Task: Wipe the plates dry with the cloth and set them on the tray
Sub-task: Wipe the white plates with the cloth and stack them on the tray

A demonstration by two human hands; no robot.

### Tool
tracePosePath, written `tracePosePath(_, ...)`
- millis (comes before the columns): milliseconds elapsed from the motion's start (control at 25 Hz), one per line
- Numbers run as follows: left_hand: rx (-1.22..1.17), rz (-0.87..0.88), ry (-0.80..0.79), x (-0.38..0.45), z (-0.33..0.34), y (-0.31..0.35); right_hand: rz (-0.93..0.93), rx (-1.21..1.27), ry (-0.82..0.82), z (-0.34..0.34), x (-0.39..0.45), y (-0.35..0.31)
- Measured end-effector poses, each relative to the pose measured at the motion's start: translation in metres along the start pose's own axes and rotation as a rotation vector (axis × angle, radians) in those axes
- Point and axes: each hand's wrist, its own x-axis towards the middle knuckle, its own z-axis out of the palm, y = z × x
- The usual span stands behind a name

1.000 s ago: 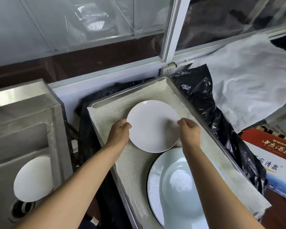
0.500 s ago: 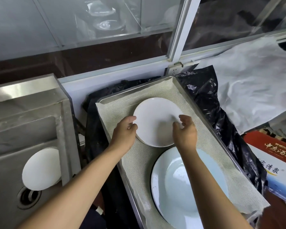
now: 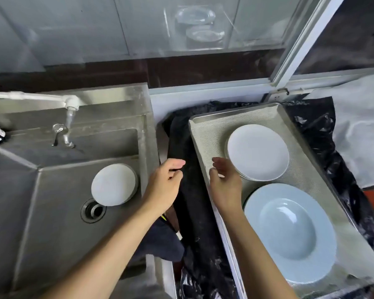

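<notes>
White plates point(image 3: 257, 151) on lined tray point(image 3: 212, 119)

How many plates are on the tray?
At least 2 show: a white plate at the far end of the tray, topping a small stack with more underneath, and a big blue plate nearer.

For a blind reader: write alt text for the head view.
Both hands, left and right, hover empty beside a stack of small white plates on a cloth-lined metal tray, near a large pale blue plate. More white plates wait in the steel sink.
</notes>
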Motion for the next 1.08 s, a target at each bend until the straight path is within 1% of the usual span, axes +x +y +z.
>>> tracePosePath(120,-0.003,-0.044,0.059,-0.026,-0.057,-0.026,-0.008,0.000,-0.073,0.045,-0.039,-0.014)
tracePosePath(320,-0.035,-0.077,0.113,-0.060,-0.147,-0.072,-0.010,-0.008,-0.115,0.120,-0.099,-0.033)
tracePosePath(520,-0.060,-0.102,0.106,-0.079,-0.226,-0.126,0.033,-0.013,-0.123,0.194,-0.159,-0.034)
tracePosePath(600,-0.067,-0.127,0.098,-0.083,-0.248,-0.150,0.083,-0.029,-0.131,0.219,-0.178,-0.026)
tracePosePath(720,-0.058,-0.162,0.082,-0.088,-0.273,-0.188,0.123,-0.054,-0.137,0.251,-0.198,-0.010)
tracePosePath(840,-0.076,-0.214,0.089,-0.087,-0.283,-0.223,0.150,-0.107,-0.152,0.277,-0.202,0.010)
tracePosePath(1000,-0.075,-0.277,0.107,-0.066,-0.280,-0.270,0.176,-0.167,-0.183,0.313,-0.183,0.045)
tracePosePath(1080,-0.063,-0.281,0.122,-0.046,-0.277,-0.295,0.197,-0.175,-0.187,0.335,-0.166,0.065)
